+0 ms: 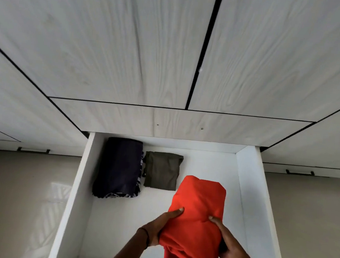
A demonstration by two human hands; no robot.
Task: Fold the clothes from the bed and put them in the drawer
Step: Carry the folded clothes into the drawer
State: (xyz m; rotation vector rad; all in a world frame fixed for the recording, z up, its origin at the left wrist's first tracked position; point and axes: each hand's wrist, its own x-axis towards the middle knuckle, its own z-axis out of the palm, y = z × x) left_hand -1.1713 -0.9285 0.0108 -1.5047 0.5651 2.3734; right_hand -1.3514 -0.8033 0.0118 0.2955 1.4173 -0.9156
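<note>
Two hands hold a folded orange garment [199, 206] over the open white drawer [81, 182].

The left hand [162, 225] has its grip closed on the garment's near left edge, thumb on top. The right hand [226, 244] grips the near right edge the same way, and loose cloth hangs down between the wrists. The garment sits over the near right part of the drawer; whether it touches the bottom cannot be told. A folded dark navy garment [119, 167] lies at the far left of the drawer, with a smaller folded olive garment [162, 170] just beside it on the right. Pale wood-grain wardrobe doors [131, 42] rise behind the drawer, and a beige floor [13, 197] flanks it.
</note>
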